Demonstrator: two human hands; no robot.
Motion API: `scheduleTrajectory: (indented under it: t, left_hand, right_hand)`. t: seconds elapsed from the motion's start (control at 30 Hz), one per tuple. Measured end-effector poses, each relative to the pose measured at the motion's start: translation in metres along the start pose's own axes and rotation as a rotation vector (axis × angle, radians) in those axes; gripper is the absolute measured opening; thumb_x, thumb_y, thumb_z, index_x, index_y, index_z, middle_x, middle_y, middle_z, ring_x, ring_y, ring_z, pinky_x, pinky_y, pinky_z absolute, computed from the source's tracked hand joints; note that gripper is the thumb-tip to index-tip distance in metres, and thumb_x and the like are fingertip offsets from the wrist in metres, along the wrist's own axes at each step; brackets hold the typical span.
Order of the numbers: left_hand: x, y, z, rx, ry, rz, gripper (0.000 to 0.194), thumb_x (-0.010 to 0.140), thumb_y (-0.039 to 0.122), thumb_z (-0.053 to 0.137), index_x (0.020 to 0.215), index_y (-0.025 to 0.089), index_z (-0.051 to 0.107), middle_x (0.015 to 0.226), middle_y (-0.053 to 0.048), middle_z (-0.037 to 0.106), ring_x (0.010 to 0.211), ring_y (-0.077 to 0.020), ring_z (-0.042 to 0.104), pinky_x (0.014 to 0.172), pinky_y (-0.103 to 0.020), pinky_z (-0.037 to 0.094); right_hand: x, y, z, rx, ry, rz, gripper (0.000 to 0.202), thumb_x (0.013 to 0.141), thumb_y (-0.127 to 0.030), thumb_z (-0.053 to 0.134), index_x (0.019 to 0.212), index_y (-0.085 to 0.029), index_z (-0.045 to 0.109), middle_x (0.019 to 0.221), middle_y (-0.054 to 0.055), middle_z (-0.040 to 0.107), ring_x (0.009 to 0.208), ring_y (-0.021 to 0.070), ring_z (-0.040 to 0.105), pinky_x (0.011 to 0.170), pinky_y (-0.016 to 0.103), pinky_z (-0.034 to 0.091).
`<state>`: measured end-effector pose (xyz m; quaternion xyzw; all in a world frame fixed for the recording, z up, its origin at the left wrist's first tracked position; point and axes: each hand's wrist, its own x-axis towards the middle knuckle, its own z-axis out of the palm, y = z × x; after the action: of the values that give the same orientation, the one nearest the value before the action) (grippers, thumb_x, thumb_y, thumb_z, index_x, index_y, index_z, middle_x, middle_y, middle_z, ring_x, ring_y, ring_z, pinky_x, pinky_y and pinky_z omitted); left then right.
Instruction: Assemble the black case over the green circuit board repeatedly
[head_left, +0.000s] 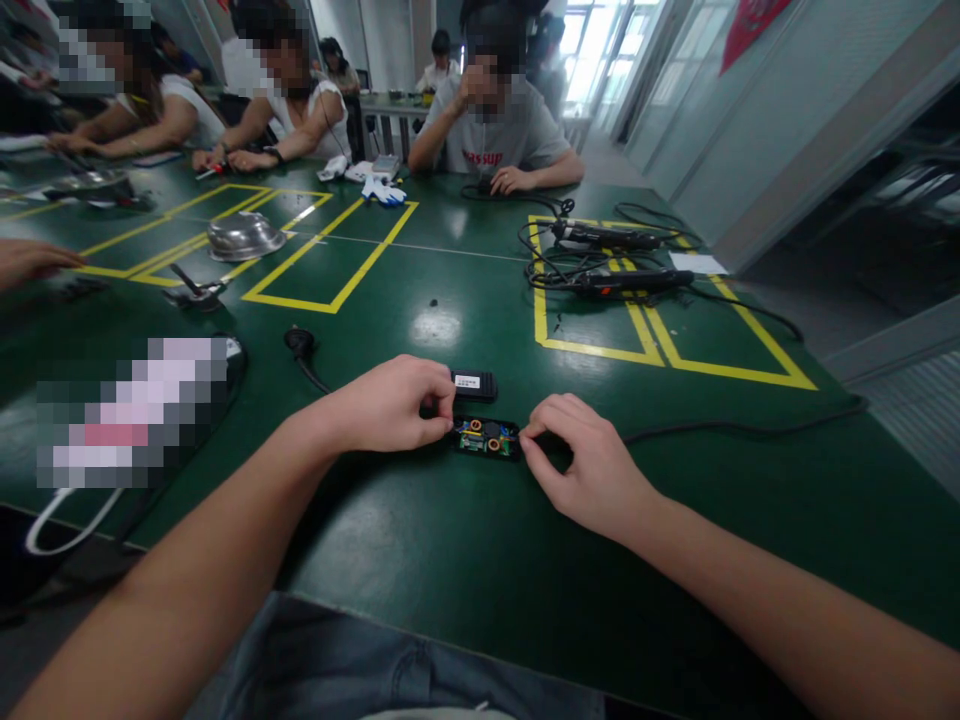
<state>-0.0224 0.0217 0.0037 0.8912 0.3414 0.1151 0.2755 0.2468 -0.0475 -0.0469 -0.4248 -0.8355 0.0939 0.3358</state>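
On the green table in front of me lies an open black plastic case [487, 452] with a circuit board [475, 441] inside. Two copper-coloured coils and several coloured wires show on the board. My left hand [397, 405] pinches the left end of the case, thumb and fingers together. At the opposite end my right hand [589, 465] has its thumb and forefinger pressed together on the rim. Just behind the case is a black cover [487, 385] with a white label, close to my left fingers. Exactly what each fingertip grips is too small to make out.
A black plug [300, 343] and its cord lie left of my hands; another black cord [742, 430] runs right. Corded black tools [630, 282] lie within yellow tape at the right. A metal bowl [244, 238] stands at the left. Several people sit around the table.
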Motion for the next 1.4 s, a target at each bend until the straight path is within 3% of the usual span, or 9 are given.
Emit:
scheduleTrajectory:
  t: [0.1,0.17,0.23,0.33,0.47,0.6,0.9,1.23,1.4]
  left_hand:
    - [0.005,0.0,0.01,0.112,0.194,0.079,0.012,0.088,0.016,0.069,0.08,0.02,0.077,0.106,-0.007,0.074,0.103,-0.0241,0.068,0.098,-0.039,0.053]
    - [0.009,-0.002,0.017,0.15,0.283,0.052,0.013,0.093,0.02,0.069,0.101,0.019,0.08,0.12,-0.01,0.075,0.116,-0.0288,0.067,0.109,-0.047,0.053]
    - [0.013,-0.007,0.021,0.182,0.281,-0.017,0.031,0.094,0.022,0.072,0.125,0.019,0.076,0.133,-0.012,0.075,0.126,-0.0316,0.065,0.116,-0.052,0.05]
    - [0.014,-0.01,0.022,0.172,0.246,-0.099,0.044,0.094,0.024,0.075,0.138,0.021,0.071,0.13,-0.011,0.078,0.123,-0.031,0.068,0.114,-0.052,0.053]
    - [0.008,0.0,0.015,0.058,0.237,0.004,0.044,0.093,0.028,0.077,0.135,0.019,0.073,0.124,-0.01,0.078,0.116,-0.0281,0.07,0.108,-0.045,0.055]
    - [0.004,0.013,0.015,-0.017,0.107,0.122,0.038,0.089,0.027,0.08,0.126,0.019,0.076,0.12,-0.009,0.076,0.112,-0.0267,0.069,0.104,-0.041,0.054]
    - [0.004,0.014,0.017,0.017,0.043,0.112,0.032,0.086,0.022,0.082,0.117,0.018,0.075,0.113,-0.008,0.075,0.108,-0.0264,0.068,0.101,-0.039,0.053]
    - [0.004,0.016,0.016,0.002,0.014,0.073,0.033,0.089,0.024,0.081,0.122,0.02,0.078,0.111,-0.007,0.074,0.098,-0.0227,0.071,0.093,-0.035,0.055]
    - [0.003,0.017,0.015,0.056,0.012,0.072,0.034,0.089,0.025,0.083,0.122,0.019,0.079,0.109,-0.008,0.073,0.102,-0.0254,0.069,0.096,-0.038,0.054]
  right_hand:
    - [-0.001,-0.001,0.001,-0.022,0.027,0.008,0.01,0.096,-0.015,0.059,0.091,-0.023,0.06,0.087,0.006,0.069,0.082,0.0259,0.064,0.074,0.042,0.049]
    - [-0.001,-0.002,0.002,-0.026,0.052,0.028,0.008,0.096,-0.017,0.06,0.1,-0.023,0.062,0.092,0.008,0.071,0.087,0.028,0.066,0.077,0.043,0.051]
    - [-0.001,-0.003,0.002,-0.012,0.078,0.053,0.013,0.096,-0.018,0.06,0.108,-0.024,0.063,0.097,0.009,0.073,0.091,0.0296,0.068,0.08,0.045,0.054]
    - [-0.001,-0.004,0.002,0.011,0.108,0.074,0.023,0.095,-0.019,0.062,0.117,-0.025,0.061,0.104,0.01,0.074,0.096,0.031,0.07,0.084,0.047,0.056]
    - [-0.003,-0.005,0.001,0.015,0.109,0.076,0.043,0.09,-0.018,0.064,0.131,-0.024,0.055,0.117,0.013,0.072,0.101,0.032,0.07,0.087,0.048,0.057]
    - [-0.005,-0.006,0.001,0.011,0.032,0.062,0.054,0.085,-0.02,0.066,0.137,-0.022,0.053,0.126,0.016,0.071,0.109,0.0347,0.069,0.093,0.051,0.056]
    - [-0.002,-0.004,0.003,-0.05,-0.025,0.049,0.023,0.096,-0.027,0.072,0.118,-0.024,0.07,0.115,0.012,0.077,0.104,0.0321,0.071,0.088,0.047,0.054]
    - [-0.003,-0.003,0.002,-0.049,-0.044,0.045,0.024,0.095,-0.026,0.075,0.119,-0.022,0.071,0.114,0.013,0.079,0.103,0.032,0.072,0.087,0.048,0.054]
    - [-0.002,-0.003,0.002,-0.053,-0.042,0.028,0.022,0.097,-0.026,0.073,0.118,-0.021,0.07,0.113,0.013,0.079,0.102,0.0317,0.072,0.086,0.047,0.054]
